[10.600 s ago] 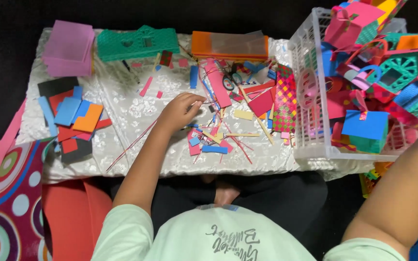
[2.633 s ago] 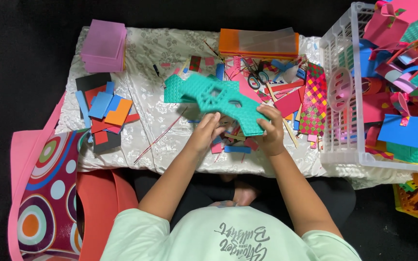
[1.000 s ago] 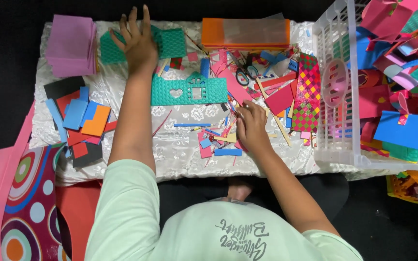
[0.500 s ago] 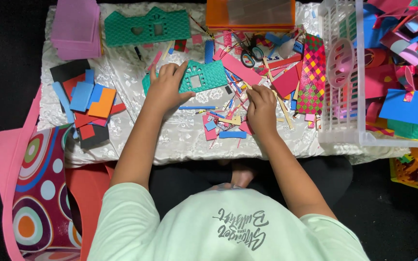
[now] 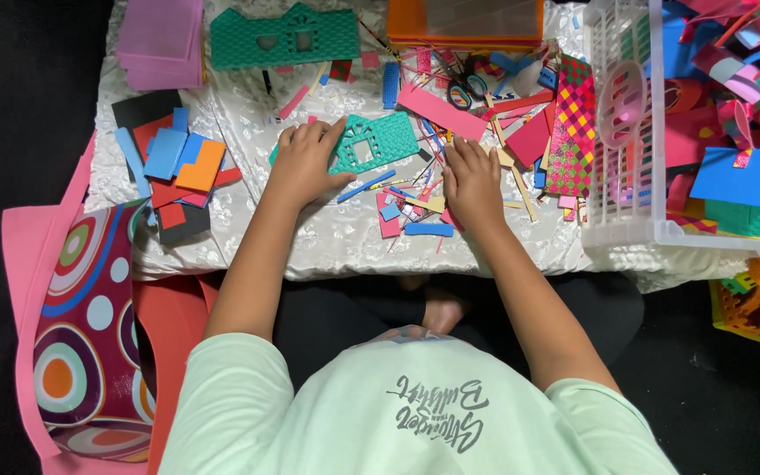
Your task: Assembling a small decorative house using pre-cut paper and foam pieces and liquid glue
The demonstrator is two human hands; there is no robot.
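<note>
head view looks straight down on a person seated at a low table covered with a silvery patterned cloth [image 5: 336,237]. the left hand [image 5: 303,163] lies palm down with fingers spread loosely, its fingertips resting on the left edge of a small teal foam house cutout [image 5: 378,141] that has a square window hole; the hand presses on it rather than gripping it. the cutout lies flat near the middle of the table, tilted a little, between the two hands. the right hand [image 5: 472,180] is also palm down, fingers slightly curled, resting on a scatter of thin foam strips and scraps [image 5: 411,211] just right of the cutout; whether it pinches anything under the fingers cannot be told.

a pink foam strip [image 5: 442,113] lies diagonally just above the right hand, touching the cutout's upper right corner area. farther up the table sits a larger green foam house front [image 5: 283,37] with a heart hole and window holes, a stack of purple sheets [image 5: 162,40] to its left, and an orange box [image 5: 464,19] to its right. scissors [image 5: 466,86] lie among the scraps near the box. a pile of blue, orange, red and black foam squares [image 5: 178,167] sits at the table's left edge. a white plastic basket [image 5: 635,176] full of coloured foam pieces stands at the right, just beside a checkered pink and yellow sheet [image 5: 572,127].
</note>
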